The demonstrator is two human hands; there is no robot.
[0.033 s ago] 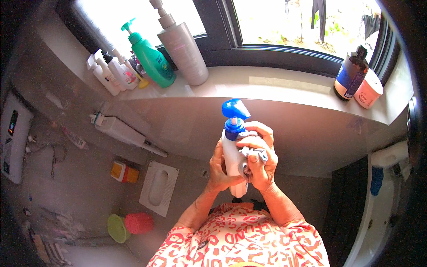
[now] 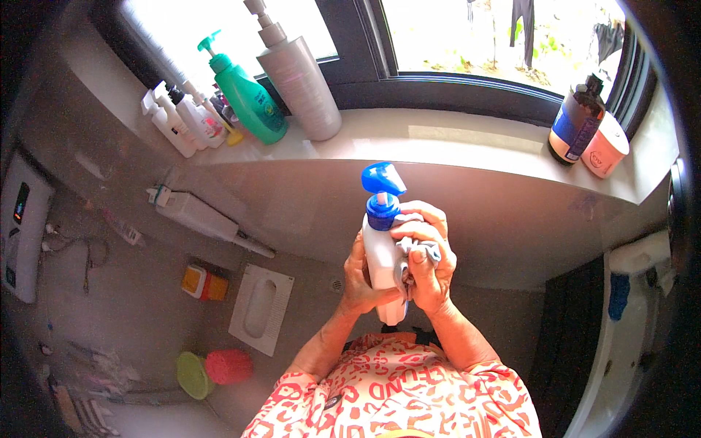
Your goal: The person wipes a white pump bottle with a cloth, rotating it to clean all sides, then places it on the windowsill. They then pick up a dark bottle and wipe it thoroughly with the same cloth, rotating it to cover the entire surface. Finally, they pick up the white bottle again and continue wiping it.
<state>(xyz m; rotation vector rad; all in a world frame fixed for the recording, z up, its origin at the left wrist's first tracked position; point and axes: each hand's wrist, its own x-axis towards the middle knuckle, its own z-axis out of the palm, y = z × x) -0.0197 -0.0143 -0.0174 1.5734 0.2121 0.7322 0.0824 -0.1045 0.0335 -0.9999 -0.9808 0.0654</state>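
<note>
Here, white bottle [image 2: 381, 259] is clamped in left hand [image 2: 357, 281], near side of far sill [image 2: 438, 139]; bunched grey cloth [image 2: 426, 252] is gripped against bottle's right side by right hand [image 2: 437, 283]. Blue lid [image 2: 382, 179] seems open: wiping probably best done gently, bottle steadied.

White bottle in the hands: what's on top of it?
A blue cap, its lid tipped open. Below, the right hand and a grey cloth cover part of the white bottle; its side there cannot be seen.
</note>
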